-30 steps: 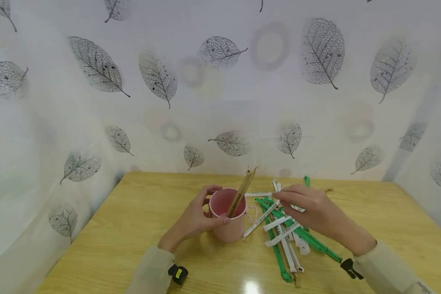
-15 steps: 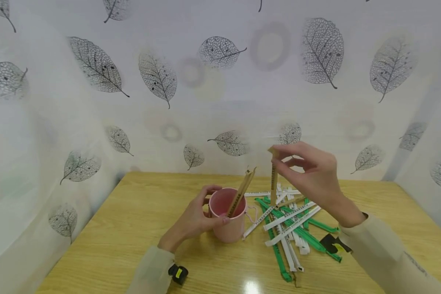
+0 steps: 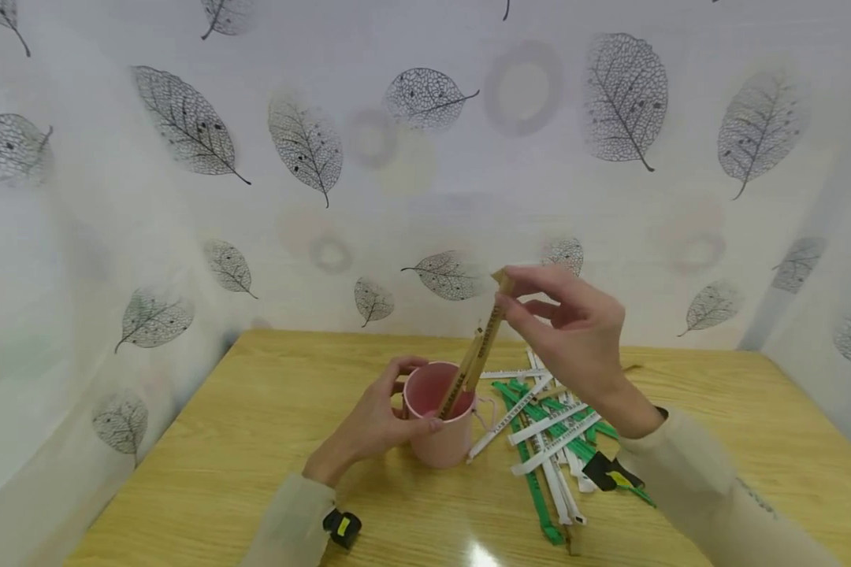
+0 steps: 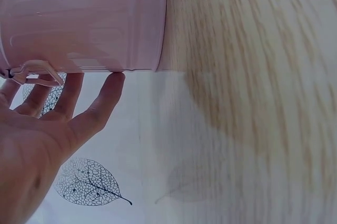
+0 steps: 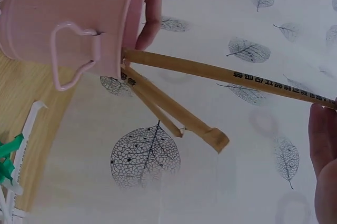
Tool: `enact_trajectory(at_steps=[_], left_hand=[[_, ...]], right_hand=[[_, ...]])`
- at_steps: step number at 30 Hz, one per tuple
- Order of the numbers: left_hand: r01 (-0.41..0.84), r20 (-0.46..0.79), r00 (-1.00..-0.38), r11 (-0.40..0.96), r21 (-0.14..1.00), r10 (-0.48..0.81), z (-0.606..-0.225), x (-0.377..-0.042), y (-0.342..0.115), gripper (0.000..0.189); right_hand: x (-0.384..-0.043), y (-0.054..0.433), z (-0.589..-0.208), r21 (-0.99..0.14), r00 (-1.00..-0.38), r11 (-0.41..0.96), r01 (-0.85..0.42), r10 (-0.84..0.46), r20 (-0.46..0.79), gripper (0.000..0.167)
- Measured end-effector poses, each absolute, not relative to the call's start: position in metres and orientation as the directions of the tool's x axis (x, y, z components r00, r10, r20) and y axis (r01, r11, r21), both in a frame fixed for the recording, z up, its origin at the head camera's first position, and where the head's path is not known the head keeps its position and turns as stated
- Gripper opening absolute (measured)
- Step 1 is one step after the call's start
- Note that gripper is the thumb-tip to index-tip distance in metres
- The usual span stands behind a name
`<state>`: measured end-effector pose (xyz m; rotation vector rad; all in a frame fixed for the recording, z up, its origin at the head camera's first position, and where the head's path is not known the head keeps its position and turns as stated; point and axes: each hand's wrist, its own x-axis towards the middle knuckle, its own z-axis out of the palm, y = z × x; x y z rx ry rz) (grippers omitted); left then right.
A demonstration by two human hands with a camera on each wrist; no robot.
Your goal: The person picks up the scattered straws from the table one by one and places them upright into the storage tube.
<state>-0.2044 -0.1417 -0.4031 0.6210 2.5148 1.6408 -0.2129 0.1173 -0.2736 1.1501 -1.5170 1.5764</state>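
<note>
A pink metal cup (image 3: pixel 443 445) with wire-like handles stands on the table. My left hand (image 3: pixel 379 421) holds it from the left, thumb at the near rim and fingers round the far side. In the left wrist view, fingertips (image 4: pixel 113 82) touch the cup wall near a handle. Two brown paper-wrapped straws (image 5: pixel 174 108) lean out of the cup. My right hand (image 3: pixel 574 331) pinches another brown wrapped straw (image 3: pixel 488 339) by its top end between thumb and fingers. This straw slants down to the left, its lower end right at the cup's mouth.
A loose, crisscrossed pile of white wrapped straws (image 3: pixel 549 457), green ones (image 3: pixel 539 500) and a few brown ones lies right of the cup, partly under my right forearm. The wooden table (image 3: pixel 255 441) meets a leaf-patterned cloth (image 3: pixel 425 181) behind and at both sides.
My right hand has lifted a brown wrapped straw out of the pile, then carried it left to the cup's mouth. The left hand and the cup have stayed in place.
</note>
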Motion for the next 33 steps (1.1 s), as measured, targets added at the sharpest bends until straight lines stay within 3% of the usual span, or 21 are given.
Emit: enact_trajectory(at_steps=[12, 25, 33], left_hand=[[0.288, 0.158, -0.915, 0.327, 0.9, 0.372, -0.405, -0.203, -0.141, 0.078], [0.292, 0.158, -0.913, 0.334, 0.896, 0.376, -0.404, -0.204, -0.142, 0.079], [0.293, 0.16, -0.913, 0.332, 0.897, 0.374, -0.404, -0.204, -0.142, 0.081]], right_hand=[[-0.219, 0.112, -0.309, -0.501, -0.483, -0.033, -0.865, -0.22, 0.848, 0.038], [-0.226, 0.116, -0.346, -0.548, -0.551, 0.109, -0.829, -0.33, 0.767, 0.032], [-0.229, 0.12, -0.351, -0.51, -0.531, 0.159, -0.846, -0.341, 0.776, 0.036]])
